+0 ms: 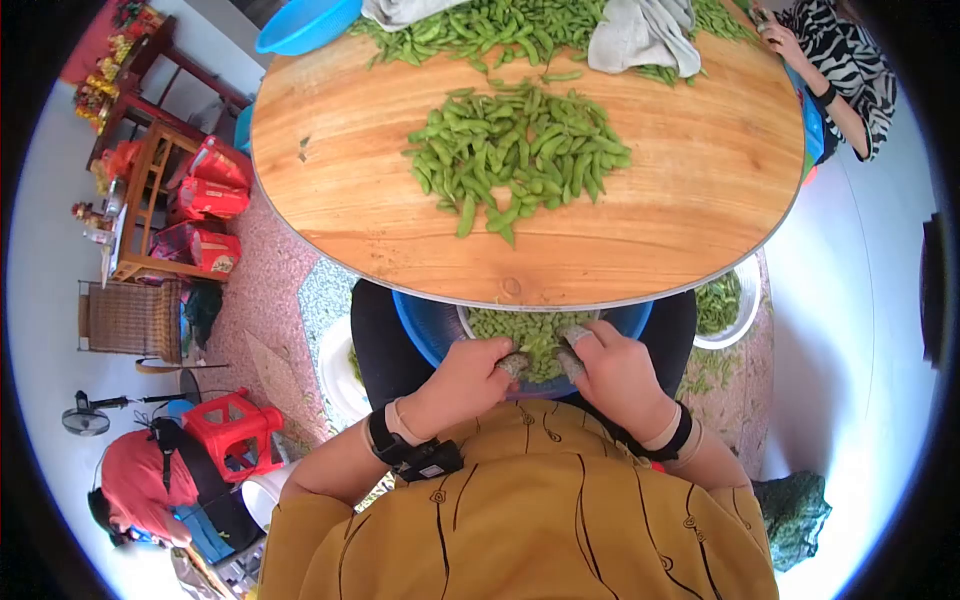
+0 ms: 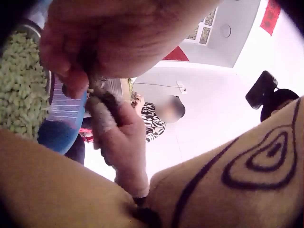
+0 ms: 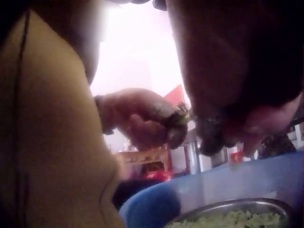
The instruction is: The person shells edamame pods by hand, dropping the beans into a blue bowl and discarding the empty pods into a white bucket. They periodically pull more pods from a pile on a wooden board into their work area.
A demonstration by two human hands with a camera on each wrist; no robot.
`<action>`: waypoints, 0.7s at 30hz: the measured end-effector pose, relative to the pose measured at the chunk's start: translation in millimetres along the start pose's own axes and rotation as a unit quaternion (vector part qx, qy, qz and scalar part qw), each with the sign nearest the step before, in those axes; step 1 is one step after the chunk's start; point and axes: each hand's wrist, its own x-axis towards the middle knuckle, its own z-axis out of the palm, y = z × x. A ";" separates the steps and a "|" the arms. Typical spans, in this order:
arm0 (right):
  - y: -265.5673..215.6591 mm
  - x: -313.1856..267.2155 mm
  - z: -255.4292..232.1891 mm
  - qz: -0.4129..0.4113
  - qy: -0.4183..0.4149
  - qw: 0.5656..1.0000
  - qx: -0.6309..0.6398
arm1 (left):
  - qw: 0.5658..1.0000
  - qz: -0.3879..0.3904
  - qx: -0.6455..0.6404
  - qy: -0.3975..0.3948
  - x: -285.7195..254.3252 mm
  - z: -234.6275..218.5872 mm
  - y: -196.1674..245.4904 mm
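In the head view my left hand (image 1: 465,375) and right hand (image 1: 620,375) are close together over a metal-rimmed bowl (image 3: 218,206) of shelled green beans (image 1: 530,325). Grey coverings wrap some fingertips. A small green pod (image 3: 185,120) pokes out between the curled thumb and fingers of the left hand in the right wrist view. The right hand's fingers bend inward facing it, its thumb towards the left hand; I cannot tell whether they pinch anything. The bowl sits inside a blue basin (image 1: 415,325) between the person's knees, partly under the table edge.
On the wooden table (image 1: 340,220) lies a pile of green pods (image 1: 520,150), with a larger heap (image 1: 500,30) and a grey cloth (image 1: 645,40) behind. White tubs (image 1: 345,375) flank the knees. Another person (image 1: 835,75) sits far right; a red stool (image 1: 235,430) stands left.
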 end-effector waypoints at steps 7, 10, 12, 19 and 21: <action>-4.2 9.8 -24.4 0.136 -0.141 0.925 0.325 | 0.986 0.140 -0.028 -0.084 1.1 -2.7 24.5; -7.4 10.5 -27.8 0.282 -0.192 0.776 0.530 | 0.956 -0.006 -0.236 -0.176 1.0 -12.0 27.6; -6.1 9.1 -21.4 0.293 -0.156 0.734 0.592 | 0.951 -0.008 -0.264 -0.161 1.2 -18.1 17.3; -14.3 41.4 -43.9 0.091 -0.019 0.988 0.127 | 0.981 0.036 0.145 0.122 -39.4 -62.6 -42.4; -9.6 68.0 -51.1 0.108 0.092 0.985 0.095 | 0.923 -0.020 0.313 0.221 -58.1 -73.6 -70.7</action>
